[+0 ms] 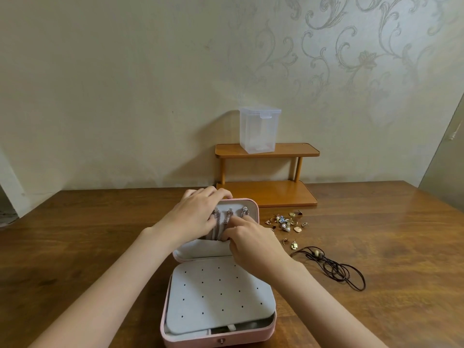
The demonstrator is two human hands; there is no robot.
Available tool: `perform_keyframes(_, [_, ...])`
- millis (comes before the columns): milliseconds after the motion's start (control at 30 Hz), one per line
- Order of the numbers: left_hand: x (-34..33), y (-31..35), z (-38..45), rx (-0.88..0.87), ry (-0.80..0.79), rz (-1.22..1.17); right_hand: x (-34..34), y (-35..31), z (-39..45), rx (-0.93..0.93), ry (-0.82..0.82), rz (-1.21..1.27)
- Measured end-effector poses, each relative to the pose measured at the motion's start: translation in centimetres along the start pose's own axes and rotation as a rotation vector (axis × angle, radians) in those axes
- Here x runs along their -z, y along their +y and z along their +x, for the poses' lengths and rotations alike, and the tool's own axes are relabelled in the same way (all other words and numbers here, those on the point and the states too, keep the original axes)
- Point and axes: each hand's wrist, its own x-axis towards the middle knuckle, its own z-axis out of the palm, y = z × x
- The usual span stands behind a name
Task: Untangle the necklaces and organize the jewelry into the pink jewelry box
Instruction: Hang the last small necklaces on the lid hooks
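The pink jewelry box (251, 334) lies open on the wooden table, its lid (252, 209) tilted back. A grey perforated earring panel (218, 295) covers the base. Silver necklace chains (229, 217) hang from hooks inside the lid. My left hand (193, 217) rests over the lid's left side, fingers on the chains and the top rim. My right hand (247, 241) pinches the chains near the lid's pocket. A pile of small gold earrings and charms (285, 223) lies right of the box. A dark cord necklace with beads (334, 268) is coiled further right.
A two-tier wooden shelf (267, 194) stands behind the box against the wall, with a clear plastic container (258, 130) on its top tier. The table edge runs along the wall at the back.
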Motion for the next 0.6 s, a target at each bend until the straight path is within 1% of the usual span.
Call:
perform_keyframes(167, [-0.5,-0.2,0.3,0.015,0.002,-0.017,-0.7,0.2,0.9,0.035,-0.020,-0.037])
perform_keyframes(300, [-0.4,-0.5,0.4,0.015,-0.012,-0.038,-0.9,0.5,0.9,0.082,-0.022,0.074])
perform_keyframes(367, [-0.3,-0.5,0.5,0.032,-0.038,-0.068,-0.9,0.6,0.6,0.038,-0.002,0.136])
perform_keyframes(533, [0.0,-0.5,0.9,0.063,-0.115,-0.139,0.2,1.9,0.9,-0.095,0.172,0.295])
perform_keyframes(600, [0.1,-0.4,1.0,0.071,-0.148,-0.145,1.1,2.8,1.1,-0.135,0.196,0.340])
